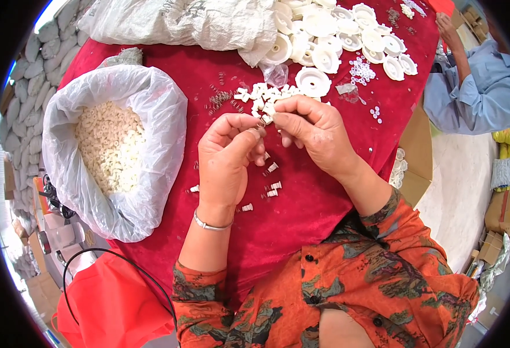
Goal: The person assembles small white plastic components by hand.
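Note:
My left hand [227,153] and my right hand [319,133] meet over the red cloth, fingertips pinched almost together. Between the left fingertips is a thin metal spring [260,124]. My right thumb and finger grip a small white plastic piece [267,119] against it, partly hidden by the fingers. Just beyond them lies a heap of similar white pieces [259,94], with loose springs [220,100] to its left. Nearer to me, several white pieces with springs attached [275,185] are scattered on the cloth.
At left stands a plastic-lined bag [170,110] of small cream parts [110,151]. White round plastic parts [324,58] and a white woven sack [191,26] cover the far side. Small translucent rings [361,71] lie at right. Another person's blue sleeve [472,93] shows at far right.

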Tool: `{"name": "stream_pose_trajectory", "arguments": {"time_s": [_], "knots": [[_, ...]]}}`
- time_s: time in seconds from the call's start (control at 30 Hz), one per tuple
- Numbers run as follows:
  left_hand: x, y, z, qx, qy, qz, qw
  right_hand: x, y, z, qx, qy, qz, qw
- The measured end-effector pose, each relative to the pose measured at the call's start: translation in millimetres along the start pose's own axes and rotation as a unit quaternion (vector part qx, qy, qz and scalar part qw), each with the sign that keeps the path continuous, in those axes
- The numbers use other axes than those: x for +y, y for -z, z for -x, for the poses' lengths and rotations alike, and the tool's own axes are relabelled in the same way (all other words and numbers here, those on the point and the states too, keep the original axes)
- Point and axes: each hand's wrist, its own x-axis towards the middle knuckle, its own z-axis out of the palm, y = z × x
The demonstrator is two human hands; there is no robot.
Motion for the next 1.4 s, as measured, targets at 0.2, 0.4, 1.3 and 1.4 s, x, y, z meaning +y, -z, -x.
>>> {"name": "stream_pose_trajectory", "arguments": {"time_s": [0.2,0.4,1.3,1.4], "knots": [[2,9,-2,0.007,0.010,-0.006,1.000,-4,7,-2,-0.099,-0.072,-0.043,0.992],[3,10,-3,-0.023,0.015,-0.030,0.999,-3,10,-3,-0.169,-0.111,-0.052,0.978],[4,5,-1,-0.062,0.023,0.019,0.998,0,3,2,-0.144,-0.069,-0.077,0.984],[8,1,1,-0.040,0.027,-0.001,0.999,0,3,2,-0.119,-0.049,-0.056,0.990]]}}
